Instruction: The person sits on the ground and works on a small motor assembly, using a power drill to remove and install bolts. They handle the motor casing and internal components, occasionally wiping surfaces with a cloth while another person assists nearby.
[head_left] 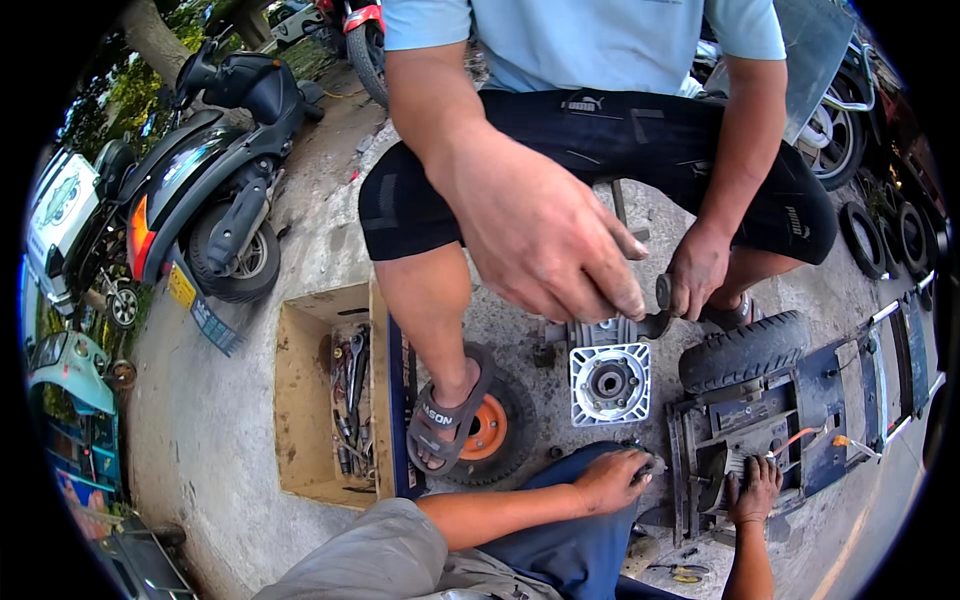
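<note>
My left hand (612, 482) rests over my blue-trousered knee, fingers curled on a small dark object I cannot make out. My right hand (752, 492) lies, fingers apart, on a black metal frame (705, 435) with orange wires at the right. Ahead sits an aluminium gearbox housing (608, 412) with a round bore. Over it, a person opposite reaches one hand (540, 240) and holds a dark metal tool in the other hand (695, 275).
A wooden box of tools (300, 380) stands left beside an orange-rimmed wheel (485, 428). A loose tyre (735, 355) lies right of the housing. Parked scooters (180, 190) line the left, and several tyres (862, 238) lie at the right edge.
</note>
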